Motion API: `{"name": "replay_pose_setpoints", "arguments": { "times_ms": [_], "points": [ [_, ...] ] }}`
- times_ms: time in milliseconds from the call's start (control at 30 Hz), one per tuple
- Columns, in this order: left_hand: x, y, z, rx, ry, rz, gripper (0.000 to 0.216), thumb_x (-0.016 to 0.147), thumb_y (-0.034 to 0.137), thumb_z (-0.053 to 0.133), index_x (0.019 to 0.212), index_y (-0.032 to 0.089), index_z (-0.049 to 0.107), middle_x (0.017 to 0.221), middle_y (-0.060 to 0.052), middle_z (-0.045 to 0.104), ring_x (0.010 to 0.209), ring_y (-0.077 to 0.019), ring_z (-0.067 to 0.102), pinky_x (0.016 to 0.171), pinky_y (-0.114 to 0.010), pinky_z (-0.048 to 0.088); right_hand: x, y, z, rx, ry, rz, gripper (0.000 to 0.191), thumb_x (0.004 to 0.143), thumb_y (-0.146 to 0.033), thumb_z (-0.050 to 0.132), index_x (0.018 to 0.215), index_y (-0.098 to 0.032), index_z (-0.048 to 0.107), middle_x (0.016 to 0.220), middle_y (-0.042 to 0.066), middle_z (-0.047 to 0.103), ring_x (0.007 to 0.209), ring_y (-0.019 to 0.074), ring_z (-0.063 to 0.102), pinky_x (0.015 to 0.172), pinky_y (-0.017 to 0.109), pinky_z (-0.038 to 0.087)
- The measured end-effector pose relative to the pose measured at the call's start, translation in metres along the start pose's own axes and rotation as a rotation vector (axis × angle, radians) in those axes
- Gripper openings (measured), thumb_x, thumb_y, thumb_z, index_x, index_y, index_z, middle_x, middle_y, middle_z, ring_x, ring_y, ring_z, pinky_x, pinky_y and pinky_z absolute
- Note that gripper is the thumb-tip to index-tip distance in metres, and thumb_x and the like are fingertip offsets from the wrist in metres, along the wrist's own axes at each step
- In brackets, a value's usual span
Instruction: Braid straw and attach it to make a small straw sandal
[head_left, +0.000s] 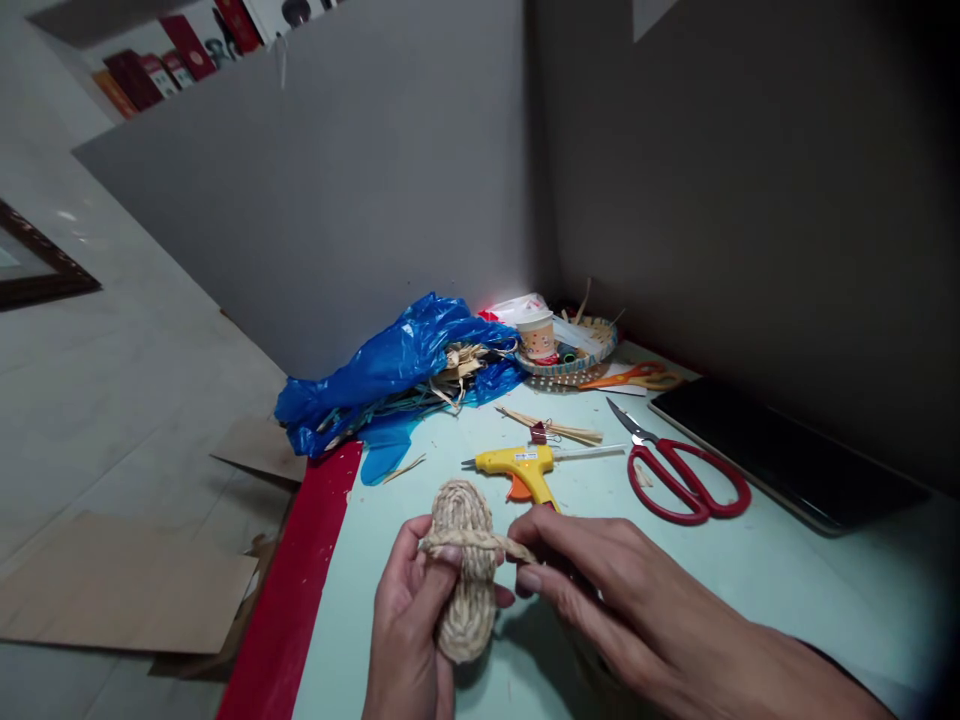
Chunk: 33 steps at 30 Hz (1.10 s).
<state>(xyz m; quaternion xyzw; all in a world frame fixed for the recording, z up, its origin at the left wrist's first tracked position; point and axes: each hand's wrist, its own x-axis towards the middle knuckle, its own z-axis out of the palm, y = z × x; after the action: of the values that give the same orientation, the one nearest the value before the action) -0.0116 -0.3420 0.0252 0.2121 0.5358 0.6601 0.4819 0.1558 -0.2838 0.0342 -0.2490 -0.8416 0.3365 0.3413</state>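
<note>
At my view's six o'clock, the left hand [411, 608] grips the sole [466, 615], thumb pinning the braid [472, 540], presumably against slipping; the right hand [611, 585] pinches the braid's three-o'clock end, I'd guess for tension. The glue gun [525, 463] lies near, at the sole's one o'clock.

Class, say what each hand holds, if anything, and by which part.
The left hand holds the oval coiled piece around its middle, thumb against the braid crossing it. The right hand pinches that braid near its visible right end.
</note>
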Motion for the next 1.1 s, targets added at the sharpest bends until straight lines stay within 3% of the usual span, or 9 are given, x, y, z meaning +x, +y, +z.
{"name": "replay_pose_setpoints", "arguments": {
  "times_ms": [133,233,367,467,567,667,800,867,1100],
  "points": [
    [0.0,-0.005,0.004,-0.123,-0.031,-0.084,0.031,0.068,0.017,0.08,0.094,0.019,0.063,0.084,-0.004,0.076,0.078,-0.0221,0.074,0.072,-0.03,0.057,0.008,-0.001,0.001,0.025,0.03,0.029,0.017,0.096,-0.023,0.042,0.085,-0.022,0.056,0.082,0.004,0.068,0.072,0.0212,0.065,0.065,0.031,0.051],
    [0.001,-0.006,0.004,-0.16,-0.03,-0.136,0.028,0.067,0.015,0.079,0.092,0.019,0.067,0.085,-0.005,0.076,0.084,-0.0245,0.074,0.078,-0.032,0.056,0.009,-0.003,-0.001,0.05,0.05,0.049,0.015,0.096,-0.021,0.044,0.087,-0.023,0.056,0.084,0.004,0.067,0.075,0.0207,0.064,0.07,0.031,0.051],
    [0.007,-0.006,0.001,-0.179,0.008,-0.154,0.028,0.068,0.017,0.078,0.095,0.018,0.067,0.089,-0.007,0.077,0.091,-0.028,0.073,0.082,-0.036,0.056,0.012,-0.004,-0.002,0.086,-0.024,0.142,0.013,0.097,-0.02,0.045,0.089,-0.022,0.055,0.088,0.004,0.064,0.082,0.0204,0.061,0.075,0.031,0.05],
    [0.012,-0.006,0.0,-0.212,0.018,-0.13,0.037,0.069,0.013,0.077,0.104,0.019,0.064,0.094,-0.007,0.077,0.089,-0.0273,0.074,0.079,-0.035,0.057,0.019,-0.003,0.0,0.165,-0.102,0.207,0.018,0.1,-0.019,0.042,0.087,-0.021,0.054,0.083,0.002,0.061,0.078,0.018,0.059,0.072,0.028,0.049],
    [0.016,-0.004,0.0,-0.22,-0.014,-0.07,0.041,0.07,0.013,0.076,0.107,0.02,0.06,0.093,-0.007,0.077,0.086,-0.0269,0.074,0.075,-0.035,0.058,0.027,0.003,0.005,0.247,-0.085,0.172,0.023,0.1,-0.017,0.044,0.08,-0.02,0.054,0.081,0.002,0.059,0.078,0.0165,0.058,0.071,0.026,0.047],
    [0.021,0.001,0.003,-0.161,-0.013,-0.005,0.042,0.071,0.015,0.078,0.107,0.02,0.059,0.092,-0.008,0.077,0.087,-0.0262,0.074,0.074,-0.033,0.058,0.032,0.012,0.011,0.367,-0.068,0.195,0.017,0.099,-0.017,0.046,0.085,-0.02,0.056,0.081,0.002,0.062,0.076,0.0166,0.062,0.073,0.028,0.048],
    [0.03,0.005,0.002,-0.072,0.019,0.069,0.051,0.068,0.018,0.083,0.112,0.019,0.057,0.091,-0.008,0.076,0.084,-0.0247,0.073,0.074,-0.033,0.059,0.036,0.023,0.019,0.695,-0.1,0.329,0.002,0.096,-0.02,0.051,0.095,-0.021,0.05,0.074,-0.002,0.062,0.062,0.0147,0.062,0.06,0.026,0.05],
    [0.034,0.005,0.001,-0.058,0.024,0.099,0.058,0.068,0.018,0.083,0.118,0.019,0.055,0.091,-0.008,0.077,0.084,-0.0248,0.074,0.072,-0.033,0.059,0.039,0.024,0.019,0.763,-0.092,0.363,0.006,0.092,-0.02,0.056,0.091,-0.021,0.05,0.072,-0.002,0.061,0.062,0.0143,0.061,0.058,0.025,0.049],
    [0.034,-0.008,0.01,-0.198,-0.005,-0.046,0.058,0.066,0.01,0.079,0.117,0.022,0.054,0.091,-0.008,0.078,0.076,-0.0245,0.076,0.075,-0.038,0.059,0.045,0.024,0.016,0.847,-0.061,0.3,0.006,0.095,-0.02,0.052,0.09,-0.02,0.05,0.076,0.001,0.065,0.074,0.0182,0.067,0.072,0.032,0.053]
  ]
}}
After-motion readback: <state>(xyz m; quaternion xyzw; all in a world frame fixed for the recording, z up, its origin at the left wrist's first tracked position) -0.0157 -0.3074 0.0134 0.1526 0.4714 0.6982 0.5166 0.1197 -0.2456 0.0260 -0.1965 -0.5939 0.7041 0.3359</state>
